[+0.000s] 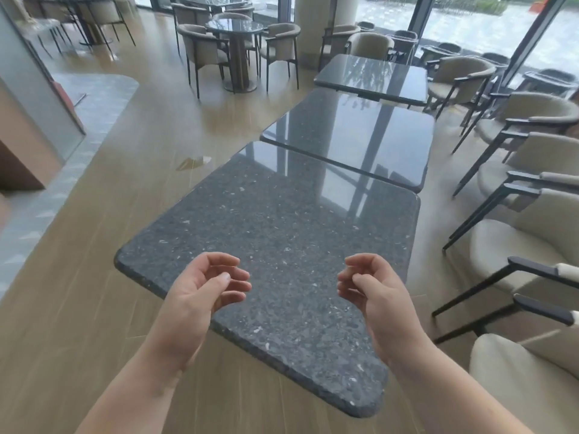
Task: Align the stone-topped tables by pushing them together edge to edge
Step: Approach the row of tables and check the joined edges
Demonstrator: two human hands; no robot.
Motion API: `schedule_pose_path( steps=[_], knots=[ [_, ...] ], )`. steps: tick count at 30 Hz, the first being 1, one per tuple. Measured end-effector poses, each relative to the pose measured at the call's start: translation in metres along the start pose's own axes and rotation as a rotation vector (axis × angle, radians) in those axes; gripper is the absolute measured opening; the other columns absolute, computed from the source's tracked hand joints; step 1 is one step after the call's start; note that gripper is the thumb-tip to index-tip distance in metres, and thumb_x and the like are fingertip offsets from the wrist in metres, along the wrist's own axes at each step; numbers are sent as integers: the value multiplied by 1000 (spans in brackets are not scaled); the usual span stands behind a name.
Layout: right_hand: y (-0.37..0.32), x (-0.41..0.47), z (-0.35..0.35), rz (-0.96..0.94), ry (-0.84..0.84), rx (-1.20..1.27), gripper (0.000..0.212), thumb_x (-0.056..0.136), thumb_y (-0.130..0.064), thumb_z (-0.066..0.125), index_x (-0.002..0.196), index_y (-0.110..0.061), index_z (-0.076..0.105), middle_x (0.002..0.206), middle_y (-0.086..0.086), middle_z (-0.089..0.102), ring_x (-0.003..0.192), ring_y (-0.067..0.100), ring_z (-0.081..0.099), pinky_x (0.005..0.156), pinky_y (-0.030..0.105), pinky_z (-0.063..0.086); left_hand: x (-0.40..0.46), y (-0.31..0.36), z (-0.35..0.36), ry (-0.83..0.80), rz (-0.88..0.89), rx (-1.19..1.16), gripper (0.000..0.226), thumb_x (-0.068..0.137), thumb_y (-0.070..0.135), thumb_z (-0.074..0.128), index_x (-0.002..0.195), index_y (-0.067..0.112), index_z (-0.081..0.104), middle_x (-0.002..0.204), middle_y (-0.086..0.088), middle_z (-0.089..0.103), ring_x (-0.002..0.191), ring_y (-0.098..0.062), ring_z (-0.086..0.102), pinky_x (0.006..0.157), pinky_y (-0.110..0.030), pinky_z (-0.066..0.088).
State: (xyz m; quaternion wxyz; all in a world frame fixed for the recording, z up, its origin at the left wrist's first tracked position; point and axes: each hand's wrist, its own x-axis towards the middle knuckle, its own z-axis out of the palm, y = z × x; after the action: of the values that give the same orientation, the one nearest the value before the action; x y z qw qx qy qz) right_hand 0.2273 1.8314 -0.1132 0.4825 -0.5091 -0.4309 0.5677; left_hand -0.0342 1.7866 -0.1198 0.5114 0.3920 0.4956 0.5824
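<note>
Three stone-topped tables run away from the viewer in a line toward the far right windows; the near table (275, 233) fills the middle of the view, its speckled grey top bare, its near edge running slantwise from the left corner down to the right; the middle table (354, 136) sits just beyond it, and the two tops look close along their shared edge, though a thin dark seam shows between them and the middle top sits a little off to the right, so the edges do not line up flush; the far table (372, 76) stands beyond that, with a visible gap before it and its corners skewed, so by my reading it is the least aligned of the three. Both hands hover above the near part of the near table and hold nothing; the left hand (203, 289) has its palm turned inward with the fingers loosely curled, and the right hand (372, 292) mirrors it, fingers likewise relaxed and bent; neither touches the stone as far as I can see. Held so, facing one another over the near edge, they seem poised to take hold of that edge and push the top away toward the middle table; that is a judgement only. Beige armchairs (532, 239) crowd the right side, close to the tables' right edges, so a push that drifts right could catch an armrest; the wooden floor (103, 214) lies to the left, and a round table (235, 26) with chairs stands far off.
</note>
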Motion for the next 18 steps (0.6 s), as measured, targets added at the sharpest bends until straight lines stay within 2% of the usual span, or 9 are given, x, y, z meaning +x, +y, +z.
schedule_pose_path(
  steps=[5,10,14,18],
  knots=[
    [7,-21,149,-68,-123,68,26,86,0,45,100,-12,63,81,-1,68,75,16,64,72,28,56,-13,40,-131,85,9,3,22,88,16,52,103,15,69,95,-14,72,87,-28,70,74,-31,58],
    [10,-26,246,-81,-193,49,27,79,-8,46,101,-11,62,79,0,67,77,16,64,73,29,56,-21,63,-219,127,34,10,25,88,15,51,108,8,64,93,-12,71,86,-27,69,75,-33,58],
    [13,-13,300,-85,-207,19,25,87,1,44,101,-11,62,78,-1,67,78,16,64,75,31,55,-7,79,-267,183,54,-16,27,85,14,52,108,5,63,89,-10,72,83,-25,70,74,-33,58],
    [20,14,350,-65,-222,-1,33,94,11,38,102,-11,61,78,-1,67,77,16,64,75,31,56,25,93,-314,222,66,-35,27,85,14,53,108,4,63,88,-11,72,81,-25,69,73,-33,59]
  ],
)
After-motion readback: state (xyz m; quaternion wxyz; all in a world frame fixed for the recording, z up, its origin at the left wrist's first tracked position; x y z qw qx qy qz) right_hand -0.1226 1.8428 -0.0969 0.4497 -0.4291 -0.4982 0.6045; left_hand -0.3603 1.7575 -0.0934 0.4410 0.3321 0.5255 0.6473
